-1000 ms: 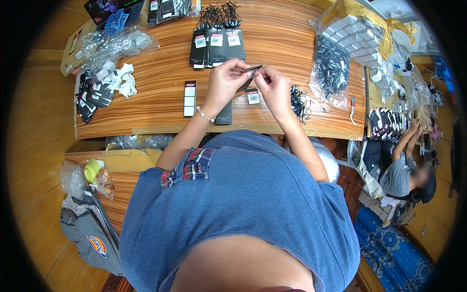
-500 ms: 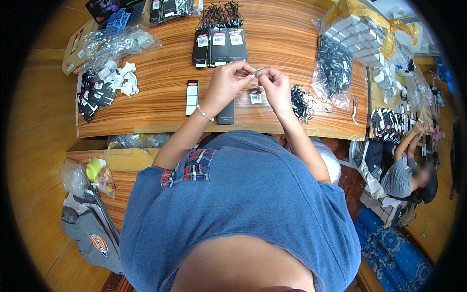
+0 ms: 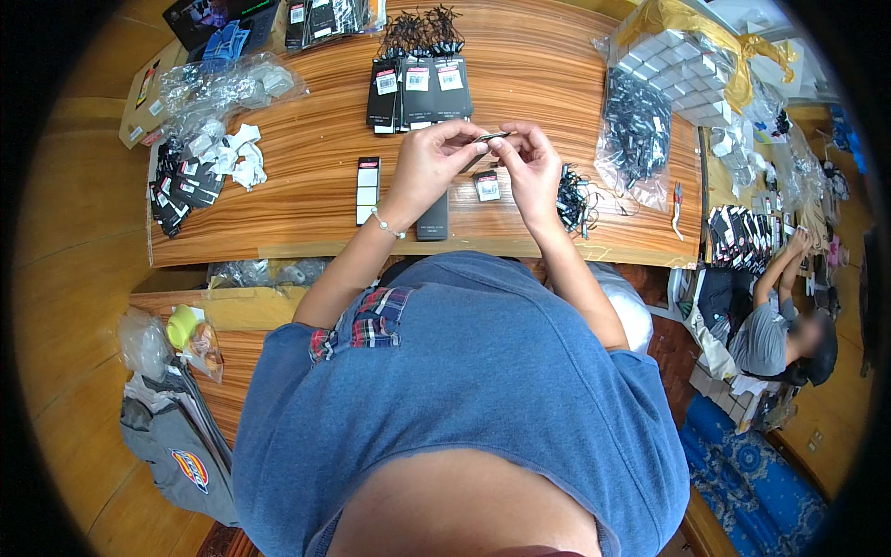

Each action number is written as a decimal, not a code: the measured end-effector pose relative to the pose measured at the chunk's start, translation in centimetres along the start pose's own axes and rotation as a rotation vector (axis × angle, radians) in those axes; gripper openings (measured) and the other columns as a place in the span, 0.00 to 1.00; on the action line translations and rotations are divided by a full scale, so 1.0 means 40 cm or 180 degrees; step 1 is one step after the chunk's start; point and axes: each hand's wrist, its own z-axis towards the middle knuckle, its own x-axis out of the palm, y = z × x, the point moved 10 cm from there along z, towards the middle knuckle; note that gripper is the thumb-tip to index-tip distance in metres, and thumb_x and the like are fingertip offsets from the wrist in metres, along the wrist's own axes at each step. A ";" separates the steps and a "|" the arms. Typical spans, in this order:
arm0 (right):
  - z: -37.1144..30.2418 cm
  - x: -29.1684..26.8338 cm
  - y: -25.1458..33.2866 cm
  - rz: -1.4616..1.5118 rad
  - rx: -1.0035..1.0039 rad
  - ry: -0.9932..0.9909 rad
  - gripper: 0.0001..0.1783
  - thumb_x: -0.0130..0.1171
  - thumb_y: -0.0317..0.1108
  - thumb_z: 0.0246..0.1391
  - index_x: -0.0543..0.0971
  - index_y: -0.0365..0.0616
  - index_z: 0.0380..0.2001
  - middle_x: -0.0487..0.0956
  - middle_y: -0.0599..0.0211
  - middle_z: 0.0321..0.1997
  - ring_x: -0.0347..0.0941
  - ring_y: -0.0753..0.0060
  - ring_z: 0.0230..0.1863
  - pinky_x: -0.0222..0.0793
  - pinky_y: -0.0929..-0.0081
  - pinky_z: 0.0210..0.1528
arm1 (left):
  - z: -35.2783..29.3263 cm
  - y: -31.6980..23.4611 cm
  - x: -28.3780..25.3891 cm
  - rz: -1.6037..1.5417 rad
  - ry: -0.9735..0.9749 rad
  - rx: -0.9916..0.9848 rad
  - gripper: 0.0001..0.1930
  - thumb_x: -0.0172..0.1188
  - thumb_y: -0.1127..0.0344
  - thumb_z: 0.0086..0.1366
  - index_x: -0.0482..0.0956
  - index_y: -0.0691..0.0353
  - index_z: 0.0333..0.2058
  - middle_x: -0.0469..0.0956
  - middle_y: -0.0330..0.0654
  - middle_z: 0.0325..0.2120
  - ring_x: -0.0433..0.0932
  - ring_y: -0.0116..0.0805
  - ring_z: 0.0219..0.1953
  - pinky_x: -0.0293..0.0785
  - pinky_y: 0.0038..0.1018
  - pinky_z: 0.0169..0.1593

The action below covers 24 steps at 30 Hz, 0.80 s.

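Note:
Above the striped wooden table, my left hand (image 3: pixel 434 165) and my right hand (image 3: pixel 531 174) pinch a small thin dark card (image 3: pixel 494 136) between thumbs and fingers. It shows nearly edge-on, and my fingers cover its ends. Beneath my hands lies a small black tag with a white label (image 3: pixel 487 187). A larger black hang tag (image 3: pixel 432 225) rests by my left wrist, partly hidden by it. Left of that wrist is a black strip with white label stickers (image 3: pixel 368 193). Close to my right hand is a heap of black tag cords (image 3: pixel 575 200).
Black hang tags with cords (image 3: pixel 419 102) lie in rows at the back. On the left are crumpled white paper (image 3: pixel 243 153) and a pile of black tags (image 3: pixel 176 200). At right lie a bag of black cords (image 3: pixel 636 125) and snips (image 3: pixel 677 212). Another person (image 3: pixel 775 339) sits far right.
The held card has tilted and shows more of its dark side. My right fingers have spread slightly along it. The label tag beneath is less covered by my hands.

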 end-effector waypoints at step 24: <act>0.035 0.015 0.003 0.0222 0.0390 0.0389 0.07 0.52 0.31 0.53 0.75 0.38 0.28 0.71 0.69 0.30 0.68 0.77 0.35 0.63 0.81 0.42 | -0.052 -0.088 -0.004 0.1233 -0.0097 0.1298 0.06 0.58 0.80 0.48 0.79 0.64 0.27 0.77 0.41 0.26 0.76 0.34 0.32 0.72 0.26 0.35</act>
